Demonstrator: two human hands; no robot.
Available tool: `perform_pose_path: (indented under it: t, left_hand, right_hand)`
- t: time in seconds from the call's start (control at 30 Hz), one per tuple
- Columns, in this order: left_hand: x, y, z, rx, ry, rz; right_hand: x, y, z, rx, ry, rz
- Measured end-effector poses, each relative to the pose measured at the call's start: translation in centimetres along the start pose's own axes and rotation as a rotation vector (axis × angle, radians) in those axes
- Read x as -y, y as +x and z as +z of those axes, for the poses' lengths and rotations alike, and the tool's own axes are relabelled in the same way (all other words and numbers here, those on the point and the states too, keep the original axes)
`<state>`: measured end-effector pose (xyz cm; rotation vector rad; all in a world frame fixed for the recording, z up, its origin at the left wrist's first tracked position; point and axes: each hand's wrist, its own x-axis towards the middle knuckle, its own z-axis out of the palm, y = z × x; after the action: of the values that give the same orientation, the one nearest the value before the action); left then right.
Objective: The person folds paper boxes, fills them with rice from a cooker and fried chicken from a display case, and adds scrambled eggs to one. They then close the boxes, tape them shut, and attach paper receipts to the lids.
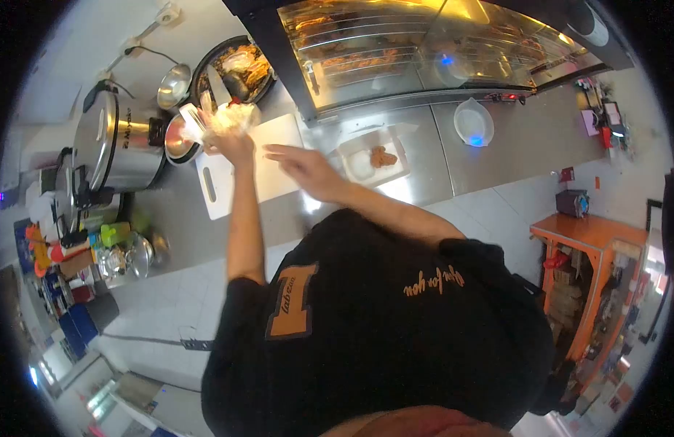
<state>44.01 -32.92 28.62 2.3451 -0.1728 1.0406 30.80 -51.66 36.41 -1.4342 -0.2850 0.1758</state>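
Observation:
My left hand [235,142] reaches over the upper left of the white cutting board [279,138]. Crinkled, translucent plastic [239,119] covers its fingers, and glare and blur hide what they do. Over the board's right part is my right hand [308,171], empty, with fingers stretched toward the left. An open white box [401,166] to its right holds a white mound [362,164] and a brown fried piece [382,156]. Beyond my left hand, a black pan [199,80] contains orange-brown food [253,64] and a pale flat utensil [218,86].
Metal bowls [174,85] and a large steel cooker [122,138] stand at the left. A lit glass display case [424,62] borders the counter's back. Farther right are a white bowl [474,122] and an orange table [592,229].

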Motion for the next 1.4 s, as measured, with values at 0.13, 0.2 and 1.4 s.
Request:
perform_pose_path:
  t: [0.13,0.2,1.4]
  left_hand:
    - [5.8,9.4,6.2,0.229,0.429,-0.228]
    - [6.6,12.1,8.0,0.517,0.462,-0.376]
    - [-19.6,-24.3,7.0,0.31,0.02,-0.536]
  right_hand:
    - [2.8,0.2,-11.7,-0.838,-0.828,-0.498]
    - [5.9,1.5,-17.2,-1.19,-0.841,-0.526]
    - [-7.8,-15.1,-36.0,-0.243,-0.304,0.271]
